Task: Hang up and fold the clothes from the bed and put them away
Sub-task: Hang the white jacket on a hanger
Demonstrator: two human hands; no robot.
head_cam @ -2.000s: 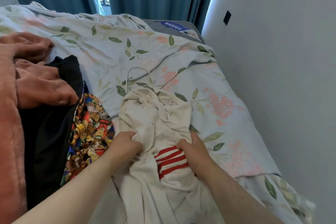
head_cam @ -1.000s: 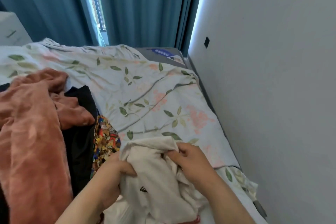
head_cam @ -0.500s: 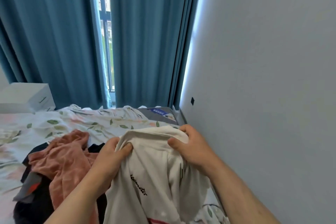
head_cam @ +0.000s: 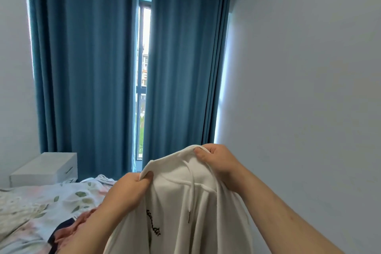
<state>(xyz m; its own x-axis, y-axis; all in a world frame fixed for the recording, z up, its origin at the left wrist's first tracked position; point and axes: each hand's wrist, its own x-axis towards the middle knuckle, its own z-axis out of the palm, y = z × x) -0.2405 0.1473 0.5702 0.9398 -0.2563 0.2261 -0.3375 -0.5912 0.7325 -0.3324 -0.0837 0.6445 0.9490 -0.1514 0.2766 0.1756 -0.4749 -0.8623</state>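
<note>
A white hoodie [head_cam: 181, 212] with a drawstring and black script lettering hangs in the air in front of me, lifted off the bed. My left hand [head_cam: 125, 194] pinches the hood's edge on the left. My right hand [head_cam: 218, 161] grips the hood's top edge, higher and to the right. The hoodie's lower part runs out of the frame. A pink garment [head_cam: 82, 220] and a black garment [head_cam: 61, 231] lie on the bed [head_cam: 31, 208] at lower left, partly behind my left forearm.
The bed has a floral cover. A white nightstand [head_cam: 45, 169] stands beyond it at the left. Blue curtains [head_cam: 86, 68] cover the window, with a narrow gap in the middle. A pale wall [head_cam: 309, 88] runs close along the right.
Both hands have raised the white hoodie from the bed up to chest height and taken the hood's edge. The view has tilted up from the bed to the curtains.
</note>
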